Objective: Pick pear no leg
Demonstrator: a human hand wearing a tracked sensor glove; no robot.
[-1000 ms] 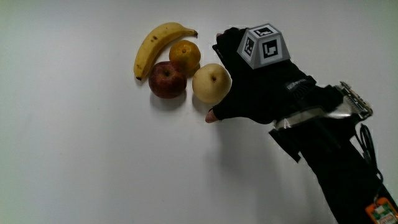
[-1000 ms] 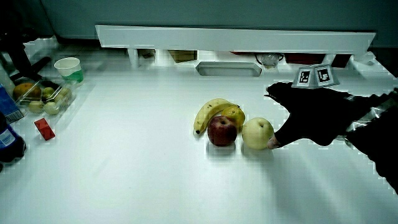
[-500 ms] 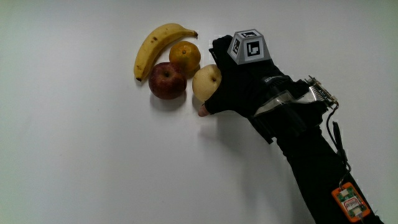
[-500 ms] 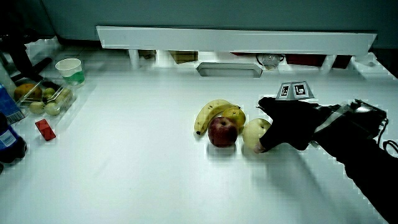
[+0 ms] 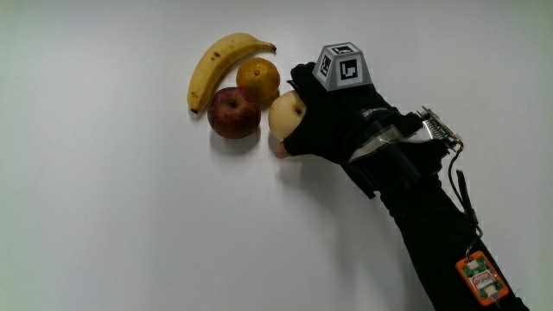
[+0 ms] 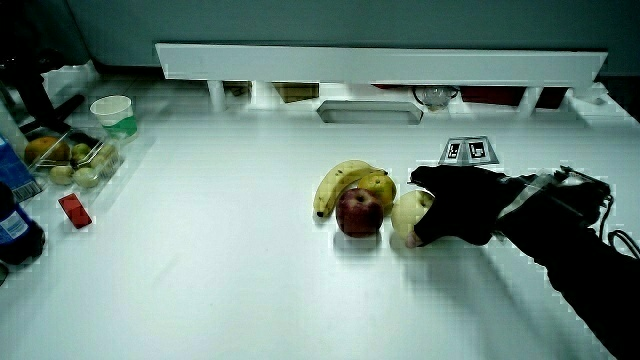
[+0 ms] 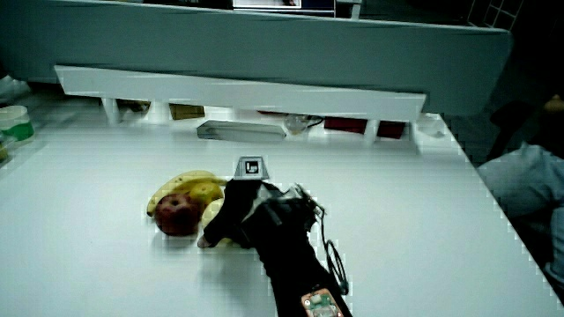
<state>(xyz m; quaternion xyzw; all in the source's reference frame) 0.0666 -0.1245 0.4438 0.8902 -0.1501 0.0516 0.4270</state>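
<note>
A pale yellow pear (image 5: 283, 112) (image 6: 406, 211) (image 7: 212, 211) sits on the white table beside a red apple (image 5: 232, 113) (image 6: 357, 212) (image 7: 176, 214). The gloved hand (image 5: 333, 121) (image 6: 455, 202) (image 7: 249, 211) lies over the pear, its fingers curled around it and its thumb against the side nearer the person. Much of the pear is hidden under the glove. The pear still touches the table. A patterned cube (image 5: 342, 66) sits on the back of the hand.
An orange (image 5: 257, 79) and a banana (image 5: 216, 60) lie just past the apple and pear, touching them. In a side view a cup (image 6: 111, 109), a clear box of small fruit (image 6: 66, 160), a red item (image 6: 72, 207) and a dark bottle (image 6: 12, 225) stand near the table's edge.
The hand slid from beside the pear onto it and closed its fingers around it. The fruits have not moved.
</note>
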